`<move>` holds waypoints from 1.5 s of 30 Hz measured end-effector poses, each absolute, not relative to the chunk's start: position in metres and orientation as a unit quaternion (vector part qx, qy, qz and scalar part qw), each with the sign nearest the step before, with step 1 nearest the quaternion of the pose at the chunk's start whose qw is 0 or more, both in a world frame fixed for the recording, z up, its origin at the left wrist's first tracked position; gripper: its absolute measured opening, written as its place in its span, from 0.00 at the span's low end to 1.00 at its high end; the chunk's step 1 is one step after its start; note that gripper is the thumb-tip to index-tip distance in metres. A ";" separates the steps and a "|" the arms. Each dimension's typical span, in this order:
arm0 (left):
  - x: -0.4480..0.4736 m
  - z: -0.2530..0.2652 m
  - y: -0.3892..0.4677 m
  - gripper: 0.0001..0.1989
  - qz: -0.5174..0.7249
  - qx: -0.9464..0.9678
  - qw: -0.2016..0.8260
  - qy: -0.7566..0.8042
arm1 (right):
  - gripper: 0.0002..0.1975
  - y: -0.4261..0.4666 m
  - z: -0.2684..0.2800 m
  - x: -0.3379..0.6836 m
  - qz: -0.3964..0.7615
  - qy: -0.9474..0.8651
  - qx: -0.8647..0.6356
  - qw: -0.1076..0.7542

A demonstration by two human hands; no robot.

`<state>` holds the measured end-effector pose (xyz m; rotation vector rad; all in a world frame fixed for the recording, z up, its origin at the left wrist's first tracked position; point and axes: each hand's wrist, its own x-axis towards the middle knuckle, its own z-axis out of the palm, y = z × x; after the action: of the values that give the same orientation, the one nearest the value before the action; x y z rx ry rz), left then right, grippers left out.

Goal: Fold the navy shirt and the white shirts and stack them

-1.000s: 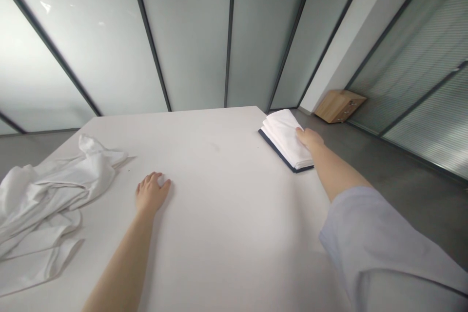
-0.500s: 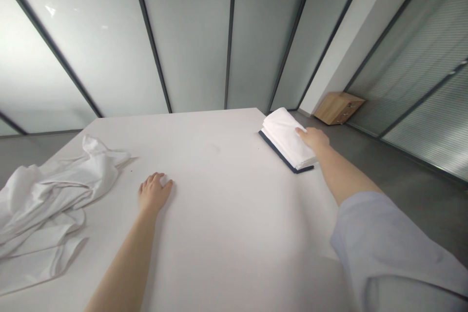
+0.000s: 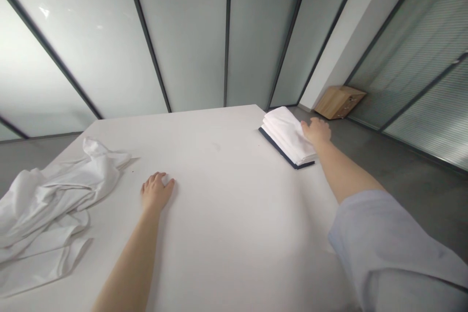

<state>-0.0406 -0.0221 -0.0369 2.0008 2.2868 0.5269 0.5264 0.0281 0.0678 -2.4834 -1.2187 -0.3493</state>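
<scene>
My left hand (image 3: 157,192) lies on the white table (image 3: 212,214) with its fingers apart and nothing in it. To its left is a crumpled heap of white cloth (image 3: 69,183), loosely bunched with some folded edges toward me. At the table's far right corner lies a stack of folded white cloth (image 3: 285,134), with a dark navy folded layer (image 3: 278,152) at the bottom. Just right of that stack is my right hand (image 3: 316,130), fingers spread, with the thumb near the upper cloth's edge. It holds nothing that I can see.
Frosted glass panels (image 3: 183,34) with dark frames stand beyond the table. A wooden cabinet (image 3: 338,102) sits on the grey floor (image 3: 387,170) at the right, by a white pillar (image 3: 347,24). The table's right edge runs beneath my right arm.
My right hand has come off the top of the folded stack and moved slightly right and up, its fingers opening. The stack stays in place. My left hand has hardly moved.
</scene>
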 end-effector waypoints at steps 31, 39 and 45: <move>-0.025 -0.038 -0.024 0.27 0.101 0.704 0.083 0.698 | 0.21 0.000 -0.063 0.271 0.059 -0.822 -0.543 0.162; -0.025 -0.035 -0.025 0.27 0.100 0.705 0.085 0.697 | 0.20 -0.004 -0.057 0.267 0.052 -0.820 -0.548 0.155; -0.025 -0.035 -0.025 0.27 0.103 0.704 0.081 0.698 | 0.21 -0.003 -0.057 0.268 0.051 -0.819 -0.551 0.153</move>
<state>-0.0248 -0.0251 -0.0353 2.1044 2.0858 0.3083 0.2677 -0.0032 -0.0571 -1.5804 -2.3481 0.1465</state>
